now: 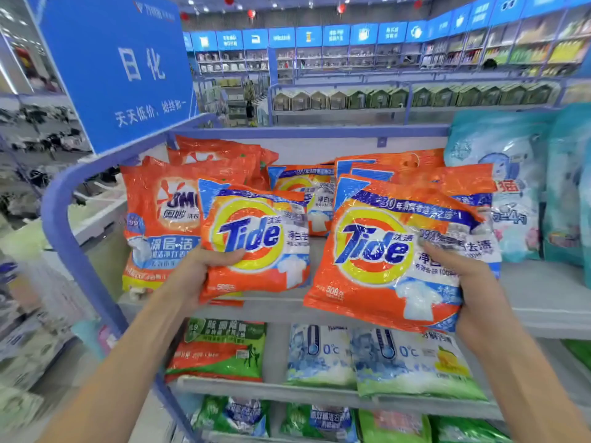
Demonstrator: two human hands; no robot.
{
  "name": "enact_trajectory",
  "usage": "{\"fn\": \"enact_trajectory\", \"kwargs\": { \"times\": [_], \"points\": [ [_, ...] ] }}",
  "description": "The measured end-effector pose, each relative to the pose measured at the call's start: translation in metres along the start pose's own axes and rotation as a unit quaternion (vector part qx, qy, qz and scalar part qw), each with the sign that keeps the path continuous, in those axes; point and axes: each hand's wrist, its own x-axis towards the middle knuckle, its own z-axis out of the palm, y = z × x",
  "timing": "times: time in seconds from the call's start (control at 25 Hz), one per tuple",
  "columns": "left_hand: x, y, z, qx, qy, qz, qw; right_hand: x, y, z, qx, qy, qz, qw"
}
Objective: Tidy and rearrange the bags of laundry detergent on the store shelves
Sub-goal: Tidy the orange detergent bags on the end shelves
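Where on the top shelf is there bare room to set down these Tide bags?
Bare grey shelf lies in front of the pale blue bags, right of your right hand. A narrow strip lies between the left-held orange Tide bag and the right-held one. Orange OMO bags crowd the left end.

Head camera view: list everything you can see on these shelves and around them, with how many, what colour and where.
Held Tide bags: two, orange, in front of the top shelf; one left, one right.
Shelved Tide bags: several, orange, top shelf middle, behind the held ones.
OMO bags: at least three, orange, top shelf left.
Teal bags: at least two, top shelf right.
Green-orange bag: one, middle shelf left.
0°C bags: two, white and blue, middle shelf centre.
Green bags: several, bottom shelf.
Sign: one, blue, upper left.
Shelf frame: one, blue, around the shelves.
Hands: two, bare; left hand and right hand each grip one Tide bag.
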Motion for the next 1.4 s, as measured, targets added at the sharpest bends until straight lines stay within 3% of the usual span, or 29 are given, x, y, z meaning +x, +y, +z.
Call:
{"fn": "enact_trajectory", "kwargs": {
  "times": [0.28,0.44,0.56,0.68,0.76,0.84,0.96,1.04,1.16,1.28,1.4],
  "points": [
    [0.095,0.011,0.050,-0.043,-0.005,-0.039,0.998,0.038,-0.011,0.013,-0.023,0.045,-0.012,0.999],
    [0.152,0.003,0.053,0.021,0.055,-0.069,0.996,0.051,-0.018,0.006,-0.050,0.047,-0.009,0.998],
    [0.179,-0.018,0.041,0.182,0.199,0.051,0.961,0.052,-0.020,0.000,-0.065,0.037,-0.014,0.997],
    [0.174,-0.040,0.042,0.336,0.251,0.156,0.894,0.057,-0.015,-0.006,-0.071,0.045,-0.012,0.996],
    [0.169,-0.043,0.048,0.366,0.265,0.194,0.871,0.058,-0.012,-0.007,-0.073,0.064,-0.004,0.995],
    [0.169,-0.030,0.060,0.318,0.275,0.195,0.886,0.059,-0.012,-0.007,-0.077,0.074,-0.005,0.994],
    [0.179,0.006,0.075,0.171,0.300,0.115,0.932,0.056,-0.015,-0.009,-0.077,0.052,-0.008,0.996],
    [0.193,0.022,0.076,0.093,0.266,0.099,0.954,0.053,-0.017,-0.012,-0.077,0.054,-0.013,0.996],
    [0.209,0.022,0.076,0.012,0.239,0.131,0.962,0.049,-0.019,-0.016,-0.077,0.063,-0.024,0.995],
    [0.220,0.011,0.068,-0.102,0.265,0.073,0.956,0.049,-0.020,-0.016,-0.077,0.075,-0.026,0.994],
    [0.231,0.011,0.060,-0.164,0.242,0.035,0.956,0.053,-0.016,-0.010,-0.079,0.079,-0.014,0.994]
  ]
}}
